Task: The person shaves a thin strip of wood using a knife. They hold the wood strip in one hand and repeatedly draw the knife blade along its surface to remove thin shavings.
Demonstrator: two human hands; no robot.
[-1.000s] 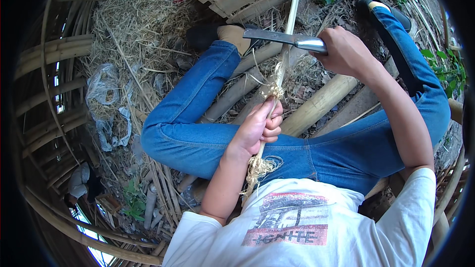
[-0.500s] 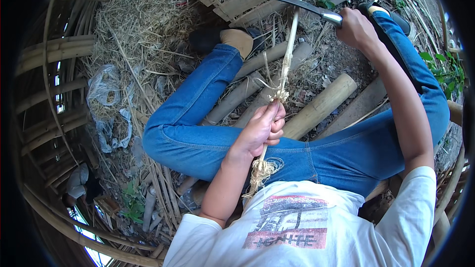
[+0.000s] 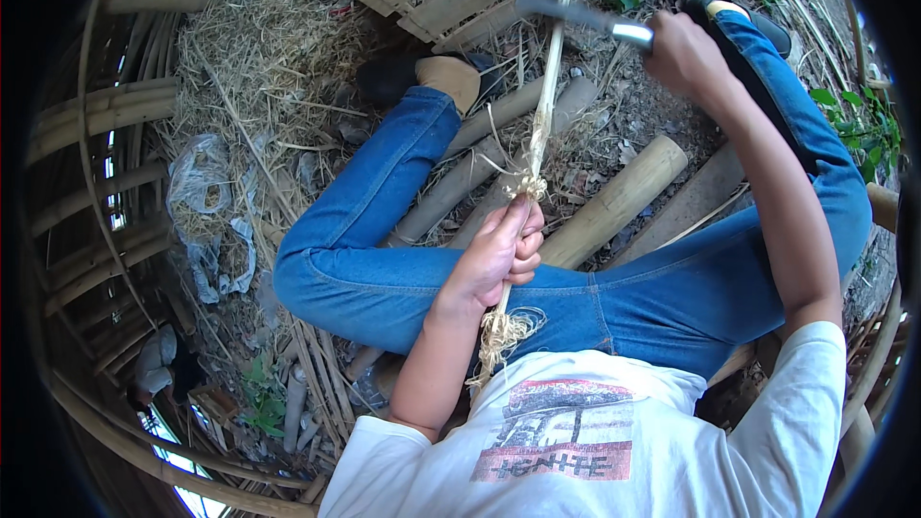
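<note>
Shaving a pale strip (image 3: 548,86) with a knife (image 3: 587,18), it seems.
The left hand (image 3: 501,247) grasps the strip, which runs toward 12 o'clock past curls (image 3: 526,184) beside it; between 1 and 2 o'clock, the right hand (image 3: 683,50) is clenched round the knife, blurred across the strip, contact unclear. Another stroke would call for a firm left hold and shallow angle.

There are two bare hands (image 3: 501,247), one knife (image 3: 587,16), one pale stick (image 3: 551,79) and two fibre tufts (image 3: 505,330).

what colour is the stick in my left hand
The stick is pale cream-yellow; the head view shows it.
</note>
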